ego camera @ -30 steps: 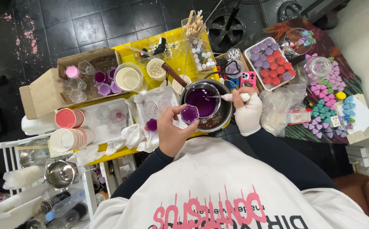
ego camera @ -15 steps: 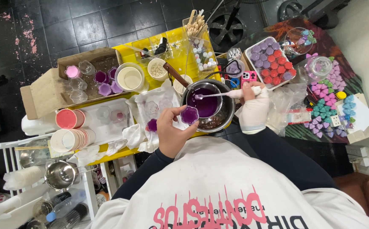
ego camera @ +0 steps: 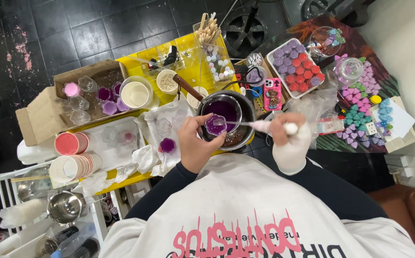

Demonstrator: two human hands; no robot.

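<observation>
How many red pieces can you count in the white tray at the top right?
9 red pieces, all in the white tray, clustered in its lower right half beside the purple pieces; others may be hidden at the edges.

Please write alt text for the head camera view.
A person's left hand holds a small purple-filled cup over a metal pot while the gloved right hand spoons liquid into it, above a cluttered yellow table.

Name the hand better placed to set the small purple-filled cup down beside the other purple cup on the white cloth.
Left. The left hand already holds the small cup, and the cloth lies on its side. The gloved right hand is busy gripping the spoon.
</observation>
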